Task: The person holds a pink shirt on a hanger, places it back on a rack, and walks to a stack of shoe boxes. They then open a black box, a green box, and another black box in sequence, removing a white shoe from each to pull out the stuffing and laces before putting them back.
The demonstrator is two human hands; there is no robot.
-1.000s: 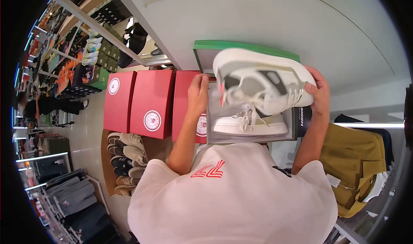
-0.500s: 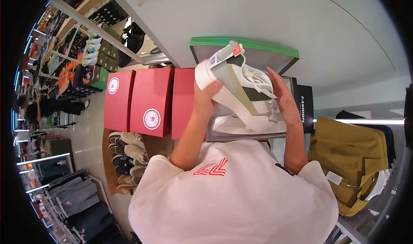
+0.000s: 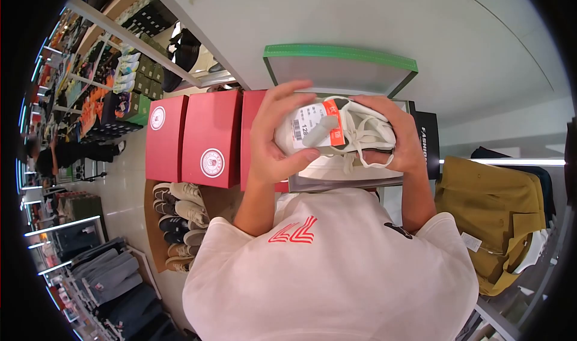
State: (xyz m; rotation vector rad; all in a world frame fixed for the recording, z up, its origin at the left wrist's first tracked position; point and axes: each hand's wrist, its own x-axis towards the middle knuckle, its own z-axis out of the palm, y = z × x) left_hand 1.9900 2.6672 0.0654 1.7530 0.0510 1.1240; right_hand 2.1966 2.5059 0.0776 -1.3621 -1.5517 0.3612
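A white sneaker (image 3: 369,130) with loose white laces is held upright over an open shoebox, its opening facing up. At its heel end, my left hand (image 3: 273,133) supports it with the thumb along the near side and the other fingers raised and spread. My right hand (image 3: 406,127) is wrapped round the other end. A white and orange price label (image 3: 312,124) and a grey security tag (image 3: 321,130) lie across the heel end. Below, another white shoe (image 3: 324,170) is partly hidden in the box. The green-edged box lid (image 3: 339,51) stands raised behind.
Red shoeboxes (image 3: 210,140) line the left side, above a rack of several shoes (image 3: 180,227). At the right are a black box (image 3: 427,143) and a hanging mustard garment (image 3: 487,215). A person (image 3: 78,149) stands in the far left aisle.
The sneaker has turned from side-on to opening-up, so its label now faces the camera. My left fingers have come up over the heel, and my right hand has closed round the other end.
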